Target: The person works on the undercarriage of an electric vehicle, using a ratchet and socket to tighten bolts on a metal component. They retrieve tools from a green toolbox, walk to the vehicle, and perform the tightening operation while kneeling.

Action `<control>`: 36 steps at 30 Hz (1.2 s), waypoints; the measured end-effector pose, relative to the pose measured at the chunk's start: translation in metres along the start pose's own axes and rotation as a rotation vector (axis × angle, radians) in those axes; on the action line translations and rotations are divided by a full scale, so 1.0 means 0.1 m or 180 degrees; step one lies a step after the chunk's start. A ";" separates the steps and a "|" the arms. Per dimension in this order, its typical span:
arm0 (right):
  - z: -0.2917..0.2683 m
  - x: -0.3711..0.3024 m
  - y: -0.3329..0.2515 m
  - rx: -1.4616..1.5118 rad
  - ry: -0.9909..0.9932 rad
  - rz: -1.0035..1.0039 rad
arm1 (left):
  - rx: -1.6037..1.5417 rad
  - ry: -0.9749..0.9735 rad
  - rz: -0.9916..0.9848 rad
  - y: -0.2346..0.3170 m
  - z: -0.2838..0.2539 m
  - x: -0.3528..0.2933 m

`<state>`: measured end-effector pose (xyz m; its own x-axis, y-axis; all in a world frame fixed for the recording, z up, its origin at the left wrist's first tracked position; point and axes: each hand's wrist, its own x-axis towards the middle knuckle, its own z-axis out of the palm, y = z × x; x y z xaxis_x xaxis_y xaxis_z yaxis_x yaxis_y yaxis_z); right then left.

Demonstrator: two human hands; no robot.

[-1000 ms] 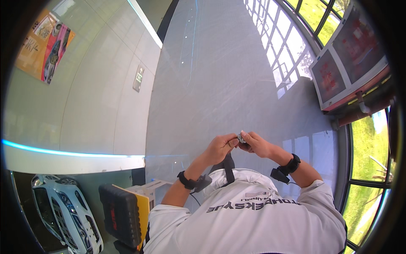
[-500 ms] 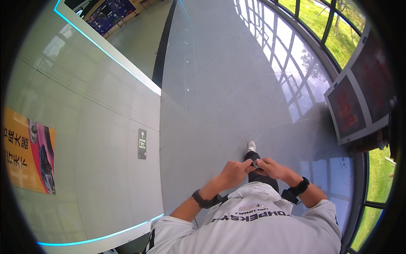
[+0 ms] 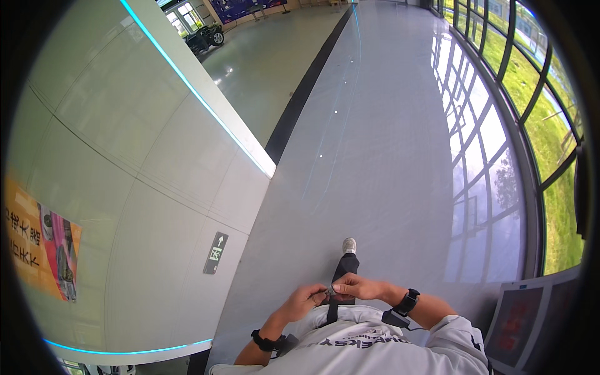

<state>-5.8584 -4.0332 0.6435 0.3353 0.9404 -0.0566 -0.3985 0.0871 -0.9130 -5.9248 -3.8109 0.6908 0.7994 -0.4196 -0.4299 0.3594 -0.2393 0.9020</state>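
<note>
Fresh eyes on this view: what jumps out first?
Probably the orange poster on the pale wall at far left, with a grey arrow sign to its right. Then the bright windows curving down the right side, mirrored in the glossy grey floor. At lower centre, the left hand and right hand meet at a small greyish object, too small to identify.

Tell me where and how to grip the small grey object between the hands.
Probably by its left and right edges, with a light pinch from both sides: the small grey object sits between the left hand and the right hand, and looks too small for a full-hand grasp. Its finer shape is too small to tell.
</note>
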 end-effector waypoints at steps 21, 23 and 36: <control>-7.08 2.60 -3.38 0.0093 0.1998 0.0877 | 0.1671 0.0093 0.1426 2.84 -3.92 7.36; -7.85 3.27 -3.58 0.0195 0.1838 0.0828 | 0.0960 0.0478 0.0922 2.92 -4.50 7.80; -11.30 7.81 -5.62 -0.1293 0.0375 0.0680 | -0.2598 0.1519 0.0864 3.72 -8.89 10.23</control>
<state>-4.4085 -3.7193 0.6558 0.3861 0.8776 -0.2843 -0.1106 -0.2619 -0.9587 -4.5456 -3.5510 0.6226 0.9500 0.0698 -0.3044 0.2134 0.5666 0.7959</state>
